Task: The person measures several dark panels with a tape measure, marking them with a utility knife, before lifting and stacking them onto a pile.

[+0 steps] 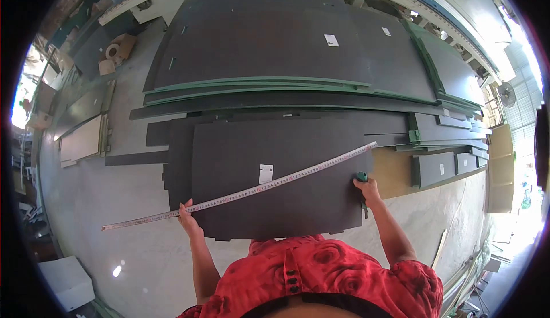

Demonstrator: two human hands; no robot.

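A long white measuring tape (269, 185) with printed numbers runs slantwise across a dark grey panel (275, 146). My left hand (189, 215) grips the tape at the panel's left edge, thumb raised against it. Beyond that hand, the metal-tipped end sticks out to the left over the floor. At the panel's right edge, my right hand (368, 191) is closed around a small green object (361, 176), mostly covered by the fingers. The tape's upper right end lies just above this hand. On the panel, a white label (266, 173) sits beside the tape.
Larger dark boards with green edges (258, 43) are stacked behind. Several narrow strips and smaller panels (432, 169) lie to the right. Cardboard boxes (117, 51) and leaning boards (83, 132) stand at left. A fan (506, 91) is at far right.
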